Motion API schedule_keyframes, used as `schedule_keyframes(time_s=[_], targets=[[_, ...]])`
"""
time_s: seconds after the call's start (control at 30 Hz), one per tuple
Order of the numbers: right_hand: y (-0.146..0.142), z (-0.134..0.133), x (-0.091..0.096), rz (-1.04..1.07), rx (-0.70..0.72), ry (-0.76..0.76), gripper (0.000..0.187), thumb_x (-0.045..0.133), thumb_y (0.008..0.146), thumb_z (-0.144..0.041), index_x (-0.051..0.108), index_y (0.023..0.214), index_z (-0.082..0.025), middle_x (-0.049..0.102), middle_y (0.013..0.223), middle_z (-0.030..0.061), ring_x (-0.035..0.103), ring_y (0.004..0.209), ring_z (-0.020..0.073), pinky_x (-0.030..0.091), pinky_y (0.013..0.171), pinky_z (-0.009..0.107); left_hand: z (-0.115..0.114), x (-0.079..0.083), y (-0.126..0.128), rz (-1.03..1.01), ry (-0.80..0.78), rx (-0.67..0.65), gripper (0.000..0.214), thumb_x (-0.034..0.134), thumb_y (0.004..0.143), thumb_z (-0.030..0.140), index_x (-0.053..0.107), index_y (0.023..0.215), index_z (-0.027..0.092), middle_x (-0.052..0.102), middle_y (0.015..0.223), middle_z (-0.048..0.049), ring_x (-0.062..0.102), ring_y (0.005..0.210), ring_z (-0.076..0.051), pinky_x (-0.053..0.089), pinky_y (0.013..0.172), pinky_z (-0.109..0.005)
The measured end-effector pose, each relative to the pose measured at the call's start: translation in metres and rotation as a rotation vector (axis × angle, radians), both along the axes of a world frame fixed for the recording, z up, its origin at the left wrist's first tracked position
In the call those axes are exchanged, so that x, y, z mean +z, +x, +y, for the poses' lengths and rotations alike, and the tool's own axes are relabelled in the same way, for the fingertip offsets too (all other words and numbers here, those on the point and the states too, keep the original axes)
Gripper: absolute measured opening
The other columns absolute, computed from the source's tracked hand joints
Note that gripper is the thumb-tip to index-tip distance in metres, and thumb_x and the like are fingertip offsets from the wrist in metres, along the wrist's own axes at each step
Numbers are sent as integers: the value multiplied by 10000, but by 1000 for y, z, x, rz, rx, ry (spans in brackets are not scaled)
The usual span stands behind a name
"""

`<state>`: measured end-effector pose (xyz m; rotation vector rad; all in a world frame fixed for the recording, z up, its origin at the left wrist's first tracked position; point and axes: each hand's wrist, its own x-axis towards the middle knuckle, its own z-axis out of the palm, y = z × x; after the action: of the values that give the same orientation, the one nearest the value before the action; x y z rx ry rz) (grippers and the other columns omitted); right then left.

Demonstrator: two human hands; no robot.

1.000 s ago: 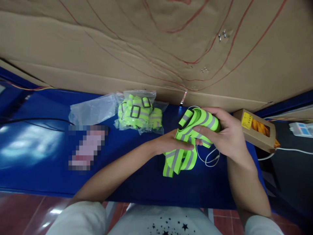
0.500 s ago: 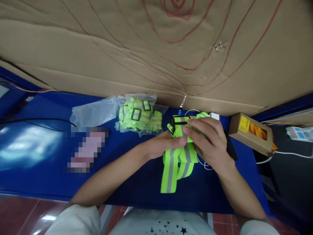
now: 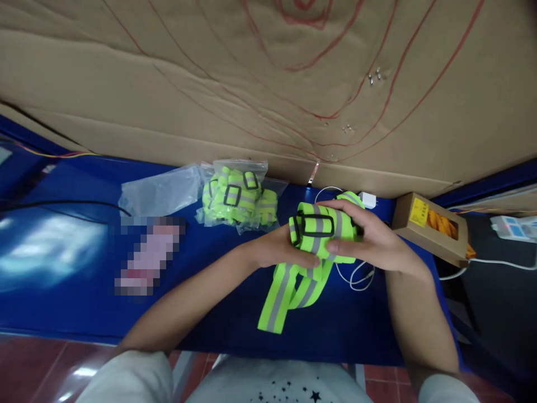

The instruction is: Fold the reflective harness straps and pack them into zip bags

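Gripping folded neon-yellow reflective strap bundle (image 3: 323, 232) w/ left hand (image 3: 279, 252) & right hand (image 3: 373, 240), fingers wrapped tight so folds stay put, loose tail dangling over blue table (image 3: 84, 280).

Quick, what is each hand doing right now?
Left hand: closed on the yellow-green reflective strap bundle, gripping from its left side.
Right hand: closed on the same bundle, fingers wrapped over its front.

2 hands (image 3: 277, 252), 1 strap (image 3: 321, 229), 2 bags (image 3: 239, 193)
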<state>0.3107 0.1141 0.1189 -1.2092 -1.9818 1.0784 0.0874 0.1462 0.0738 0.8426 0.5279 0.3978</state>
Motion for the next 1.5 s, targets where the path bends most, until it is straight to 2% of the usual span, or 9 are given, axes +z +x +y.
schedule_keyframes(time_s=[0.07, 0.33, 0.57, 0.87, 1.03, 1.17, 1.23, 1.37, 1.5], targets=[[-5, 1, -3, 41, -32, -44, 580, 836, 824, -424, 600, 1322, -244, 724, 1177, 54, 724, 967, 212, 625, 780, 313, -1, -4, 3, 19, -22, 27, 505, 969, 499, 174, 750, 954, 166, 737, 805, -4, 662, 696, -148, 549, 658, -260], [-7, 1, -7, 113, -190, 25, 543, 884, 763, -375, 651, 1232, -230, 739, 1082, 27, 722, 869, 192, 606, 757, 305, -8, -16, 17, -66, -149, 92, 470, 987, 512, 192, 779, 933, 162, 764, 863, -30, 700, 753, -164, 580, 728, -283], [-1, 5, -13, 61, -304, 138, 548, 890, 744, -361, 673, 1231, -235, 732, 1179, 48, 717, 1011, 235, 587, 887, 365, -15, -28, 32, -41, -267, 239, 430, 968, 600, 225, 765, 972, 149, 782, 912, -51, 735, 800, -202, 585, 814, -346], [-16, 4, -21, -70, -306, 341, 522, 783, 770, -120, 647, 1251, -268, 706, 1245, 16, 672, 1130, 220, 523, 1008, 358, -12, -28, 30, -167, -396, 105, 432, 944, 627, 242, 777, 1016, 154, 792, 920, -70, 740, 790, -214, 596, 812, -366], [-16, 5, -22, 137, -320, 121, 565, 892, 746, -303, 656, 1259, -278, 723, 1177, 17, 695, 1060, 231, 560, 941, 357, -14, -33, 32, -92, -186, 101, 522, 982, 596, 215, 768, 1071, 187, 785, 1067, -64, 735, 939, -209, 563, 921, -362], [-13, 6, -23, 259, -336, -24, 582, 908, 738, -358, 662, 1260, -283, 721, 1160, 15, 696, 1029, 220, 569, 885, 339, -19, -39, 33, -7, -140, 105, 522, 972, 599, 220, 754, 1073, 192, 779, 1022, -60, 725, 895, -219, 568, 889, -391], [-11, 6, -22, 255, -315, -41, 581, 916, 724, -350, 672, 1247, -280, 704, 1206, 22, 690, 1038, 218, 568, 877, 331, -18, -44, 33, 86, -66, 147, 496, 943, 639, 248, 744, 1091, 202, 776, 1025, -54, 719, 900, -227, 568, 869, -390], [-4, 5, -13, 195, -266, -43, 583, 914, 724, -359, 668, 1241, -257, 704, 1187, 32, 689, 1027, 222, 574, 890, 342, -11, -55, 34, 242, 271, 192, 333, 852, 730, 260, 750, 1041, 202, 774, 1050, -45, 697, 1035, -260, 540, 959, -392], [2, 5, -5, 141, -226, -37, 561, 896, 744, -384, 658, 1231, -240, 705, 1154, 33, 693, 993, 219, 590, 862, 340, 0, -58, 28, 187, 305, 67, 368, 884, 687, 287, 759, 1022, 197, 777, 1036, -54, 697, 1080, -287, 546, 983, -411]])
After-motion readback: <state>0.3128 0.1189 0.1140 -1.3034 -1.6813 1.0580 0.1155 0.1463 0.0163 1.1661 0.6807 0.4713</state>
